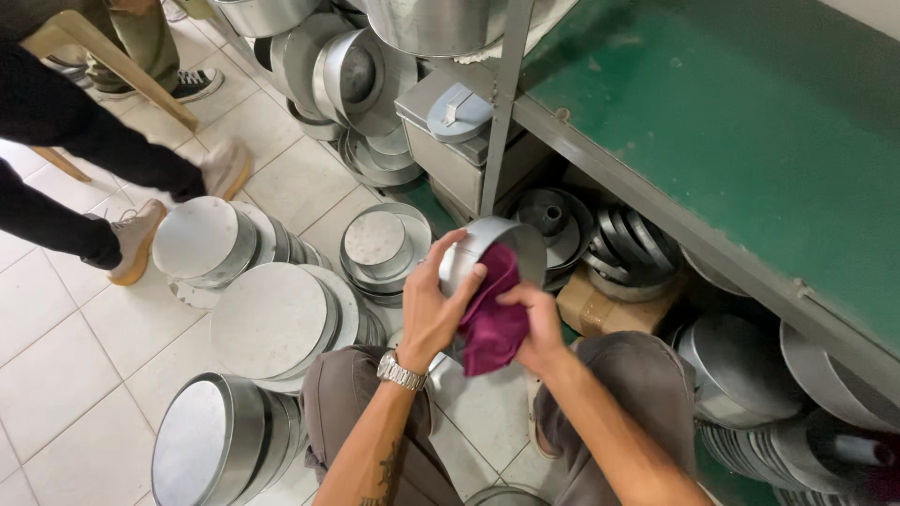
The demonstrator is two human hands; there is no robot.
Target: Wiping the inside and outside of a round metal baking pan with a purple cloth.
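Left hand (pixel 433 305) was wrapped around a small round metal pan (pixel 487 251), fingers curled over its rim, thumb against its side, a metal watch (pixel 401 372) on that wrist. The pan sat tipped on edge, open side toward the right, held up in the air above the knees and just in front of the shelf post (pixel 502 103). Right hand (pixel 536 323) was closed on a dark magenta cloth (pixel 492 314), pinching it in the fingers and pressing its upper end into the pan's mouth; the rest of the cloth hung down between the two hands.

Below, the person was crouched, grey trousers (pixel 356 394) on both knees, white tiled floor (pixel 56 375) underneath. Moving out to the left, stacks of round pans stood upside down on the floor: one big stack (pixel 272 319) just beside the left knee, a smaller one (pixel 197 239) behind it, another (pixel 211 445) nearer the bottom edge. A little stack (pixel 377 242) stood right behind the left hand.

On the right, a green-topped desk (pixel 750 122) ran across, with ring moulds (pixel 637 244) and more pans (pixel 731 365) packed beneath it. At top left, another person's legs and tan shoes (pixel 136 239) were on the tiles, well apart from the hands.
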